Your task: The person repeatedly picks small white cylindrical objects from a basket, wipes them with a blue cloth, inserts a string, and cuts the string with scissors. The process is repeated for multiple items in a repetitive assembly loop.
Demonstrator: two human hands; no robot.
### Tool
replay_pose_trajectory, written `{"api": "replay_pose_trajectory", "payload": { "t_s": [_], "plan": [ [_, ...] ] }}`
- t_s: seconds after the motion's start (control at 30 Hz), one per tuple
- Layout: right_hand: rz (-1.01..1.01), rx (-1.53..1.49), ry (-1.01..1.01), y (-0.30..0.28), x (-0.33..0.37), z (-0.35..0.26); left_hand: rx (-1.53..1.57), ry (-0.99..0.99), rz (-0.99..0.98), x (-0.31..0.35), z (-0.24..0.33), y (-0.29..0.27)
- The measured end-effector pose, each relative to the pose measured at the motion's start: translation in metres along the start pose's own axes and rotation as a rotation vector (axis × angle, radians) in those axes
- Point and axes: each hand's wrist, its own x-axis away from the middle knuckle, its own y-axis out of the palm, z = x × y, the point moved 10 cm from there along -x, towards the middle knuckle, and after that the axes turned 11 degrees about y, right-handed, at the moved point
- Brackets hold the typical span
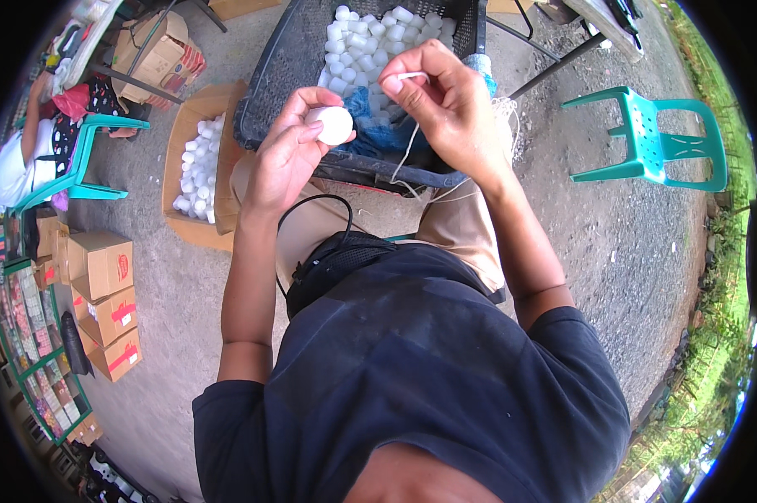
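Note:
My left hand (276, 163) pinches a short white cylinder (335, 126) between thumb and fingers, its round end turned up. To the right of it, my right hand (458, 113) is closed on the end of a thin white string (409, 152), between thumb and forefinger. The string hangs down to the near rim of a black plastic crate (257, 113), and more strands lie by my right wrist. Many similar white cylinders (362, 52) fill the crate below both hands. Crumpled blue plastic (383, 137) lies among them at the near end.
Left of the crate, a cardboard box (181, 134) holds more white cylinders. Stacked cartons (106, 293) stand farther left, near a seated person (26, 163) on a green chair. Another green plastic chair (651, 138) stands at the right on rough ground. Table legs flank the crate's far end.

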Motion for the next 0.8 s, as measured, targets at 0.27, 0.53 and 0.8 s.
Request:
{"api": "replay_pose_trajectory", "payload": {
  "t_s": [0.27, 0.53, 0.8],
  "plan": [
    [-0.175, 0.034, -0.050, 0.026, 0.015, -0.004, 0.341, -0.019, -0.007, 0.010, 0.011, 0.002],
    [-0.231, -0.084, 0.120, 0.033, 0.023, 0.011, 0.460, -0.017, 0.004, 0.012, 0.005, 0.003],
    [-0.240, 0.087, 0.123, 0.033, 0.025, 0.007, 0.428, -0.111, 0.228, 0.023, -0.011, -0.018]
  ]
}}
